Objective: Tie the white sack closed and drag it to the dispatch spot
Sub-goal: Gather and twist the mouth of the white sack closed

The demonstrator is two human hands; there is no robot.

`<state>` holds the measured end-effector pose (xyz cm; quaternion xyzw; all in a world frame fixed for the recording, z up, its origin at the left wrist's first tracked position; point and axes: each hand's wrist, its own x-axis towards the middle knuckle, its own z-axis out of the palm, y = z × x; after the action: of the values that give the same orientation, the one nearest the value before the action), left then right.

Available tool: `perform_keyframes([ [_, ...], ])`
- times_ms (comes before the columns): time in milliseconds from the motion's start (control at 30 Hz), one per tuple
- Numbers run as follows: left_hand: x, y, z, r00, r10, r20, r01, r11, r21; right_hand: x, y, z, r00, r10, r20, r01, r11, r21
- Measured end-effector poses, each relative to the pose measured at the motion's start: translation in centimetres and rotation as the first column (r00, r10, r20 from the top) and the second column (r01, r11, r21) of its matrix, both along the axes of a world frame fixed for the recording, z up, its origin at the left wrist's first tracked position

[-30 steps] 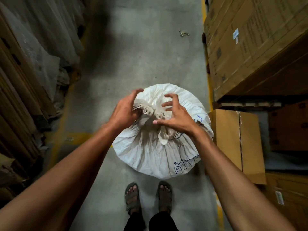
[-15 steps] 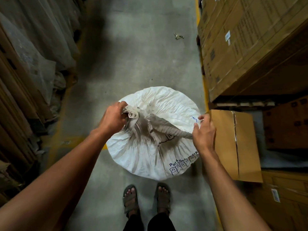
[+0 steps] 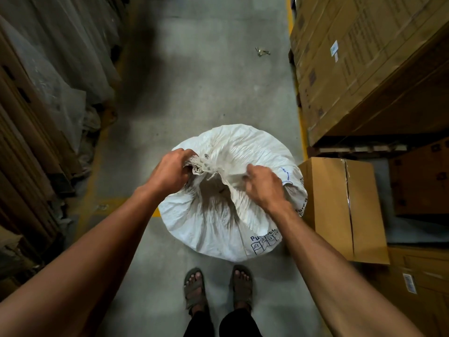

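The big white woven plastic sack (image 3: pixel 233 198) stands on the grey concrete floor (image 3: pixel 199 93) of the aisle, just in front of the person's sandalled feet (image 3: pixel 194 288) and beside a brown cardboard box (image 3: pixel 340 205). The left hand (image 3: pixel 170 172) grips a bunched flap of the sack mouth. The right hand (image 3: pixel 263 187), which half a second ago pulled its flap out toward the box, has come back toward the middle and is closed on cloth there. This suggests the knot is being tightened; dragging has not started.
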<state>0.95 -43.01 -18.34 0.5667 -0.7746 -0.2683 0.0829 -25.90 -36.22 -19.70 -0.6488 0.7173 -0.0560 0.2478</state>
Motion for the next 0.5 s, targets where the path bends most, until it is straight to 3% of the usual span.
perform_keyframes([
  [67,0.5,-0.1,-0.1,0.999,0.025,0.031,-0.025,1.0,-0.004,-2.2,-0.2,0.4,0.93,-0.361,0.063,0.362,0.932,-0.013],
  [133,1.0,-0.1,-0.3,0.996,0.061,0.06,-0.061,0.998,-0.004,-5.8,0.1,0.7,0.638,-0.753,0.158,0.762,0.647,0.004],
  [167,1.2,0.0,-0.3,0.995,0.074,0.073,-0.074,0.997,-0.003,-7.7,0.4,0.8,0.481,-0.856,0.191,0.868,0.495,0.037],
  [200,1.2,0.0,-0.4,0.993,0.084,0.08,-0.085,0.996,0.001,-9.3,0.8,0.8,0.382,-0.904,0.193,0.912,0.403,0.081],
  [233,1.1,0.0,-0.5,0.993,0.088,0.079,-0.089,0.996,0.005,-10.4,1.1,0.6,0.358,-0.922,0.15,0.919,0.376,0.117],
  [333,0.1,0.0,-0.4,0.996,0.073,0.06,-0.073,0.997,0.009,-11.0,1.6,0.6,0.52,-0.854,0.017,0.846,0.518,0.13],
  [433,-0.7,-0.1,-0.5,0.997,0.064,0.044,-0.065,0.998,0.008,-8.4,1.4,0.8,0.777,-0.608,-0.165,0.61,0.791,-0.042],
  [500,-0.9,-0.2,-0.5,0.998,0.058,0.038,-0.058,0.998,0.002,-5.7,0.9,1.8,0.859,-0.449,-0.247,0.447,0.892,-0.066],
])
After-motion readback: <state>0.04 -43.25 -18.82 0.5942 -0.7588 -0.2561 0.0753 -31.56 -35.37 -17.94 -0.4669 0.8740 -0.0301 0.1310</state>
